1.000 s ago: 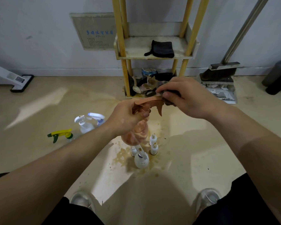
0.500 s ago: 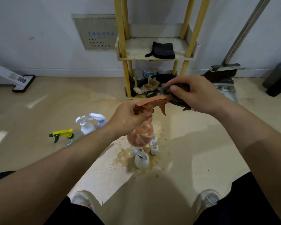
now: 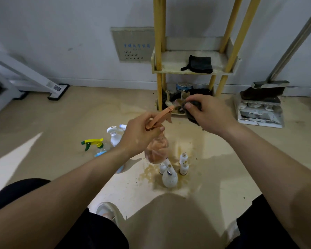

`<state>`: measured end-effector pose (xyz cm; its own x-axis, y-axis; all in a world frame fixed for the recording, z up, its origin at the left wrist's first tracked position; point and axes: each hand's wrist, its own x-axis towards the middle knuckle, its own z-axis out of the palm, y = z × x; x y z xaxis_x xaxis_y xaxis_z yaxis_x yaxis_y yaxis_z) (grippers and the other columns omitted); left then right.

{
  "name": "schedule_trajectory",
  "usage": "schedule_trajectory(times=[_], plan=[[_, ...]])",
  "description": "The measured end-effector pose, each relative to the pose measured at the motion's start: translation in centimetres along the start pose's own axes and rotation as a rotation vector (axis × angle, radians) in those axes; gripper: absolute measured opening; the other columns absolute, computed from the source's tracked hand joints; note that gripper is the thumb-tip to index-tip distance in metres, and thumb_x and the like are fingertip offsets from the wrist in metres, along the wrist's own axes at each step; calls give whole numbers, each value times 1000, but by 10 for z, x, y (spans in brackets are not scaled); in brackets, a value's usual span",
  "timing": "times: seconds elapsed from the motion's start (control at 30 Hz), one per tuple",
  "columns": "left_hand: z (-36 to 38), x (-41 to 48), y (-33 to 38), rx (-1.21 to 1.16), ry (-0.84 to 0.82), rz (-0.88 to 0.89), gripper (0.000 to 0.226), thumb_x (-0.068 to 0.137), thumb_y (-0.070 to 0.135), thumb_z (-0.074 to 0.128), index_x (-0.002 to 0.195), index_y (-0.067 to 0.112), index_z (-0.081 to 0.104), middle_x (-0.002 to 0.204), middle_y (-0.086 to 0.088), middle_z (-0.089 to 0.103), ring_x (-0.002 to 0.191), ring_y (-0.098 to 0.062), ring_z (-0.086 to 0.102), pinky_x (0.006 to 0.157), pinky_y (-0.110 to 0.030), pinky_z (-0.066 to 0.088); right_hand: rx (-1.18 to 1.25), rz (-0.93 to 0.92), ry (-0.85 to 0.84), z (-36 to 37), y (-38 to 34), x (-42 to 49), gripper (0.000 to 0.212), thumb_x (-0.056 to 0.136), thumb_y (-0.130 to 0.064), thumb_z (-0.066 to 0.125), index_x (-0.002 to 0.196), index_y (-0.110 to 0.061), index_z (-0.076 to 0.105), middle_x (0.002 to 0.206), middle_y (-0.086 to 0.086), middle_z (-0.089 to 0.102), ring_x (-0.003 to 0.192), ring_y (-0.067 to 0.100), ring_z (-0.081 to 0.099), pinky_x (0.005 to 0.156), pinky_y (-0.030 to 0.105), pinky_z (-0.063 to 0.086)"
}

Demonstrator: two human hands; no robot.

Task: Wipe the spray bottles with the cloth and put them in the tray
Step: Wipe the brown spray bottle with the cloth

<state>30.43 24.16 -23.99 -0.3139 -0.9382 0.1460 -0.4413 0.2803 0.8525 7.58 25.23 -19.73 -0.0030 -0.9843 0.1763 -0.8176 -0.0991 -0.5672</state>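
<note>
Left hand (image 3: 138, 133) grip wrapped round orange spray bottle (image 3: 156, 151) neck. Right hand (image 3: 210, 114) grip pinches dark cloth (image 3: 192, 119) at bottle's nozzle.

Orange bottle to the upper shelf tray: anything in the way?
Nothing visible blocks it. The left hand holds the orange bottle below the upper tray, whose front is open between yellow posts. A folded black cloth takes the tray's right part; its left is bare.
</note>
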Motion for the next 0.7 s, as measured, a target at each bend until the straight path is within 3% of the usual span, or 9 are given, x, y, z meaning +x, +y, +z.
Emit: schedule_trajectory(times=[0.13, 0.27, 0.37, 0.53, 0.7], plan=[[-33, -14, -11, 104, 57, -71, 15, 84, 23, 79, 91, 29, 67, 89, 8, 75, 85, -6, 68, 76, -26, 52, 6, -91, -112, 25, -29, 4, 25, 103, -33, 52, 112, -20, 70, 99, -1, 73, 92, 19, 66, 79, 38, 53], [-75, -24, -24, 198, 81, -170, 16, 79, 23, 80, 86, 28, 67, 81, 13, 74, 82, -7, 70, 80, -34, 54, 8, -175, -217, 54, -63, 15, 30, 102, -33, 49, 96, -12, 69, 86, 6, 72, 81, 23, 65, 76, 45, 55], [-106, -34, -33, 206, 128, -207, 15, 73, 24, 79, 82, 27, 67, 75, 11, 72, 72, -12, 67, 75, -39, 55, 50, -203, -277, 74, -94, 23, 29, 102, -30, 50, 92, -11, 69, 84, 8, 71, 80, 25, 63, 75, 43, 53], [-155, -50, -56, 304, 171, -302, 17, 66, 27, 81, 79, 21, 71, 75, -5, 69, 75, -26, 65, 70, -40, 51, 72, -184, -405, 116, -137, 37, 29, 99, -27, 51, 83, -12, 70, 80, 6, 70, 78, 24, 62, 70, 37, 51], [-186, -67, -89, 397, 126, -437, 16, 61, 21, 87, 68, 22, 73, 65, 3, 64, 66, -16, 56, 61, -29, 40, 87, -141, -509, 168, -156, 41, 31, 97, -27, 53, 68, -23, 64, 67, -6, 64, 67, 13, 57, 64, 28, 40]])
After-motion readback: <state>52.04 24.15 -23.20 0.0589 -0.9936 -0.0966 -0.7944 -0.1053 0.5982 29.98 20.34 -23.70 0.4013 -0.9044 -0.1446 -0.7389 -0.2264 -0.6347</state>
